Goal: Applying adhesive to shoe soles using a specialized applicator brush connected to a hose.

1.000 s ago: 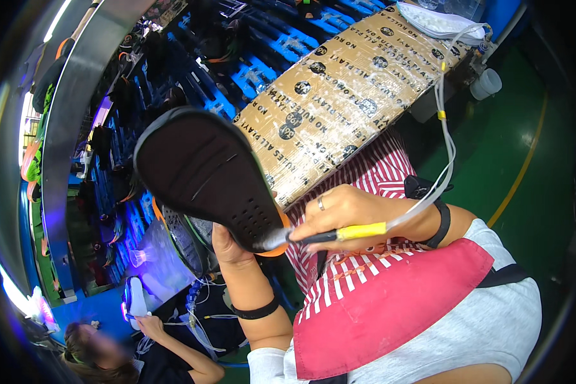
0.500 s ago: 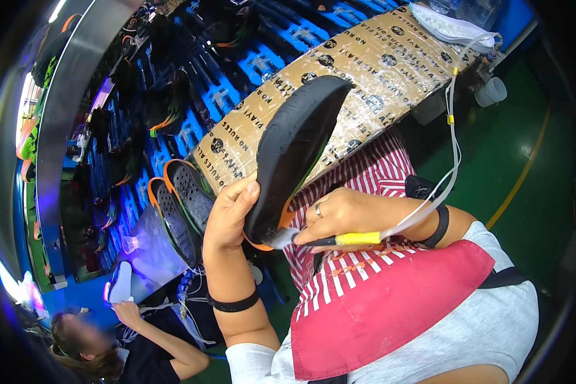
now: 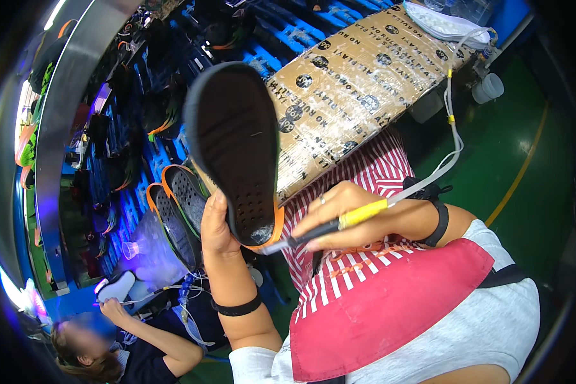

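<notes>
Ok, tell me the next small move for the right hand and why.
Probably draw the brush inward over the heel of the black sole: its bristles are by the orange rim, near a whitish patch; the right hand grips the brush, the left hand the sole.

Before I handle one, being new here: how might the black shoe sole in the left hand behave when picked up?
The shoe sole is probably light, since the left hand alone holds it near the heel. It seems stiff: its toe end extends unsupported without drooping. The wet-looking heel might be slippery.
</notes>
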`<state>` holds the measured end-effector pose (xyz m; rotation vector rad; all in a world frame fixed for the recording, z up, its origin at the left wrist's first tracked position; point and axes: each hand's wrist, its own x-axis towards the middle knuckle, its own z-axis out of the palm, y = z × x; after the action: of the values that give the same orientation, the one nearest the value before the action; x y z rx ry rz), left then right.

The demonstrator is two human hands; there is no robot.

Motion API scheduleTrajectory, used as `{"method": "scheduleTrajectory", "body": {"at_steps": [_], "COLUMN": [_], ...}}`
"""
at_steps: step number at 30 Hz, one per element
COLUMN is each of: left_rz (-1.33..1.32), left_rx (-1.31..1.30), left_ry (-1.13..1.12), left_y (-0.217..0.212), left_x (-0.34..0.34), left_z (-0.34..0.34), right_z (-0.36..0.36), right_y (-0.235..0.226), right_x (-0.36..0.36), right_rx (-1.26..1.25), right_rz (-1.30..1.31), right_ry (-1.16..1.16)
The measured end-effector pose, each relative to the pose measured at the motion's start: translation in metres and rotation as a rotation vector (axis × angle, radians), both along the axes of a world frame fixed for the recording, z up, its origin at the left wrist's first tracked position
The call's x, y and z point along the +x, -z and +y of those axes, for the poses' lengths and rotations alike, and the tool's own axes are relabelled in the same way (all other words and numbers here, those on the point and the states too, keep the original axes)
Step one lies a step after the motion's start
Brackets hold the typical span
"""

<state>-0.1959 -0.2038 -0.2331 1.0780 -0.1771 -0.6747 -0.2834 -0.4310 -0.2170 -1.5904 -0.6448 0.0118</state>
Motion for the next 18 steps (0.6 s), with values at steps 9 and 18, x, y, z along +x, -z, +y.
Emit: {"method": "scheduleTrajectory", "body": {"at_steps": [9, 18], "left_rz": [0.047, -0.137], "left_rx": [-0.139, -0.079], "left_ry": [-0.263, -0.269], "left_y": [0.020, 0.014], "left_x": [-0.008, -0.009], "left_z": [-0.003, -0.013], "right_z": [0.003, 0.005], "right_y": [0.003, 0.015], "right_x": [-0.003, -0.005], "right_rx": [0.037, 0.048], "right_rz": [0.239, 0.105], "right_ry": [-0.073, 0.036]}}
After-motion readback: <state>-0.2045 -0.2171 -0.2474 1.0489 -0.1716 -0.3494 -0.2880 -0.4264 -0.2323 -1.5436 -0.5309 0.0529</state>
